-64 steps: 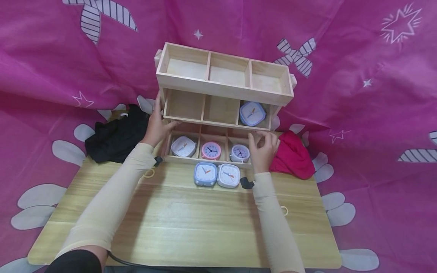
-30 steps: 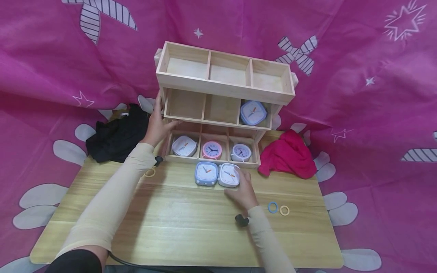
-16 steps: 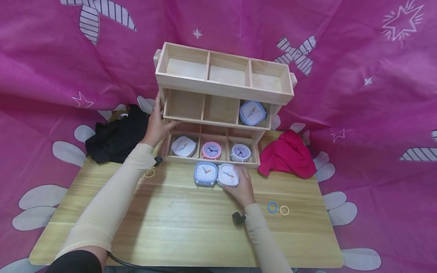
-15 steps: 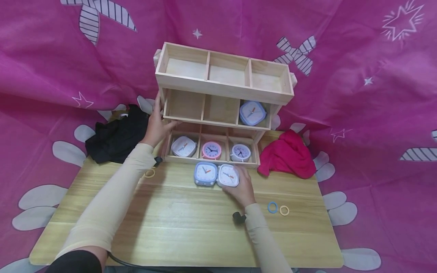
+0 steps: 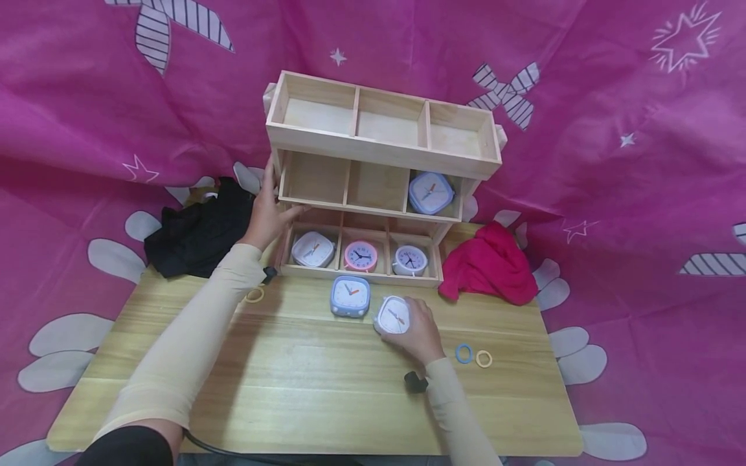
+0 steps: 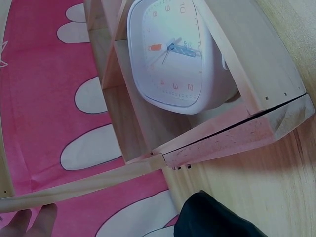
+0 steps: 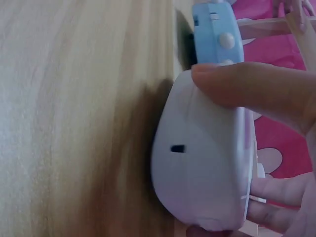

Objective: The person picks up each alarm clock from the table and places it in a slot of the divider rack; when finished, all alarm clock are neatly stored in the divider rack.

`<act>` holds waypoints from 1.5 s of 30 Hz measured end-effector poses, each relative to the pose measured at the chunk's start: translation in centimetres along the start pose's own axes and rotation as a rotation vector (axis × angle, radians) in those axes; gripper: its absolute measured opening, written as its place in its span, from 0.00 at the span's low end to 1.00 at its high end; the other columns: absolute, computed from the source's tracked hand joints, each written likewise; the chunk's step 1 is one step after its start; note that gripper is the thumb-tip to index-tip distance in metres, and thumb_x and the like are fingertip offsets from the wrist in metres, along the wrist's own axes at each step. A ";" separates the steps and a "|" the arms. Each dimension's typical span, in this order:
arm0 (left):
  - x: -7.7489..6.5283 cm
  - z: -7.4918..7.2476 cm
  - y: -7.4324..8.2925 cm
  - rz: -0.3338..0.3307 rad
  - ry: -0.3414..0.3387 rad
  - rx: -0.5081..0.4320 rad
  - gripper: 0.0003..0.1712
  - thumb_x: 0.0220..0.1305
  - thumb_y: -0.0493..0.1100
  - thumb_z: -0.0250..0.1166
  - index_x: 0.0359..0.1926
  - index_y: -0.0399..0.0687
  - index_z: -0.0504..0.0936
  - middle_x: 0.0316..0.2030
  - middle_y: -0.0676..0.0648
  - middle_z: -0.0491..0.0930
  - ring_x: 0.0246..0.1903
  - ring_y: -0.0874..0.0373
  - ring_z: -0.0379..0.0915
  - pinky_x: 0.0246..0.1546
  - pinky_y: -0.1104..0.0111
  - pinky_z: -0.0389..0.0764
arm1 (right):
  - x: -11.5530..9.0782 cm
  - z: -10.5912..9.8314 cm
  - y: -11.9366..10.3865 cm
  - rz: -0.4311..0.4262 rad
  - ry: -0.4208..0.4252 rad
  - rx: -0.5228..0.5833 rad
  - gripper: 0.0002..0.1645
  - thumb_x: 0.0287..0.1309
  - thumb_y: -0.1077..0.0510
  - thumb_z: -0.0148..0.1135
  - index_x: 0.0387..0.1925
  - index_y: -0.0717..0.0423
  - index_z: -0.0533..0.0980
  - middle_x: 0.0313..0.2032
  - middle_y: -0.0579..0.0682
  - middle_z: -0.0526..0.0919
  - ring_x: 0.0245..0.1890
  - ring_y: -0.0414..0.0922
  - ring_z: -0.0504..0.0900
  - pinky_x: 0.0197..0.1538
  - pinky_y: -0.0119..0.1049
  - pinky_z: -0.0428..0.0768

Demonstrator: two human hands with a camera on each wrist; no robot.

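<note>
Right hand (image 5: 421, 331) pinches the white clock (image 5: 394, 315) at lower centre, likely a pick-up; left hand (image 5: 269, 219) rests spread on the rack (image 5: 384, 149). The next move seems to need a firm hold.

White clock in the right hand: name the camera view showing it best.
Head view: there the white clock shows its dial. The right wrist view shows mainly its side, close up; the left wrist view, none of it.

Table (image 5: 326, 395) with tiered box (image 5: 379, 147), blue clock (image 5: 350, 296), cloths (image 5: 491, 266), rings (image 5: 457, 353).
</note>
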State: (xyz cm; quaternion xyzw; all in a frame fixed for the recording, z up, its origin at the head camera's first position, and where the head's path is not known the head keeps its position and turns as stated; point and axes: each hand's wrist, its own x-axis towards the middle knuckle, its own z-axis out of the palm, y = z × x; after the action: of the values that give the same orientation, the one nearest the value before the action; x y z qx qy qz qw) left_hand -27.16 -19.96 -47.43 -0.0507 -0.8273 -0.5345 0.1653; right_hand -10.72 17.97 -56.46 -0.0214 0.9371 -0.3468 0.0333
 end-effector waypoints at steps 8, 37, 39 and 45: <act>0.1 0.0 0.1 -0.004 -0.012 -0.018 0.76 0.58 0.32 0.80 0.87 0.76 0.35 0.84 0.39 0.53 0.79 0.36 0.59 0.77 0.38 0.67 | 0.0 -3.2 -2.7 -0.057 0.130 0.152 0.53 0.36 0.44 0.91 0.66 0.53 0.79 0.58 0.55 0.84 0.57 0.53 0.81 0.61 0.51 0.80; -0.1 0.0 -0.1 -0.013 0.000 -0.024 0.75 0.59 0.34 0.80 0.86 0.76 0.35 0.85 0.40 0.51 0.79 0.35 0.59 0.77 0.38 0.67 | 17.0 -6.7 -18.6 -0.275 0.486 -0.160 0.33 0.46 0.36 0.83 0.43 0.52 0.79 0.54 0.56 0.83 0.57 0.61 0.79 0.68 0.59 0.73; -0.1 0.0 -0.1 -0.012 0.001 -0.025 0.75 0.59 0.34 0.80 0.87 0.76 0.35 0.85 0.39 0.52 0.79 0.36 0.59 0.77 0.38 0.67 | 17.6 -6.4 -18.8 -0.273 0.496 -0.206 0.33 0.46 0.35 0.84 0.42 0.51 0.79 0.53 0.56 0.83 0.57 0.61 0.79 0.66 0.59 0.74; 0.0 0.0 0.0 -0.001 0.008 -0.019 0.75 0.57 0.34 0.81 0.87 0.74 0.36 0.84 0.38 0.55 0.79 0.37 0.59 0.76 0.38 0.68 | 18.4 -5.3 -18.8 -0.264 0.522 -0.305 0.32 0.45 0.36 0.85 0.41 0.50 0.79 0.58 0.55 0.83 0.63 0.58 0.78 0.64 0.57 0.74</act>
State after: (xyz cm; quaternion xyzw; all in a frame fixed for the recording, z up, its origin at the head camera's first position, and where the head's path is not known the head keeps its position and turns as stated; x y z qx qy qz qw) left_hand -27.12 -19.95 -47.46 -0.0499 -0.8214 -0.5428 0.1679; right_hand -29.15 6.03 -41.10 -0.0581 0.9442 -0.1978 -0.2567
